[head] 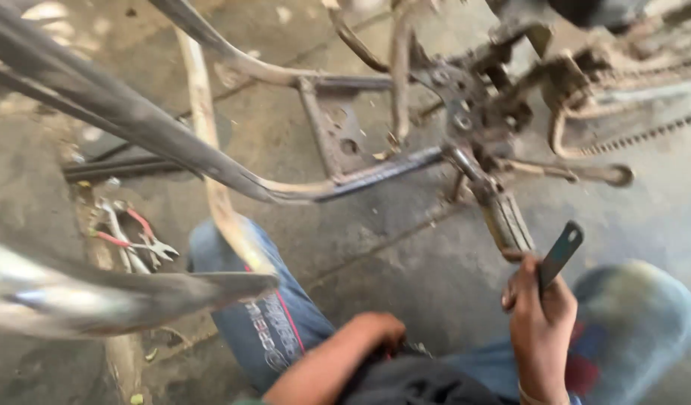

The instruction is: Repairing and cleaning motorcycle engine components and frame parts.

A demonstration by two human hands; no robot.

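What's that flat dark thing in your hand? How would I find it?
Find the rusty bike frame on the concrete floor, then its footrest. Just right of it, the right hand grips a flat dark metal bar with a hole at its tip.

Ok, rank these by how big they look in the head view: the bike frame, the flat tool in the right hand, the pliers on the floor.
1. Bike frame
2. Flat tool
3. Pliers: blurred, close call with the tool.

Loose spanners (pixel 152 247) and what look like red-handled pliers (pixel 113 240) lie on the dusty concrete floor (pixel 405 247).
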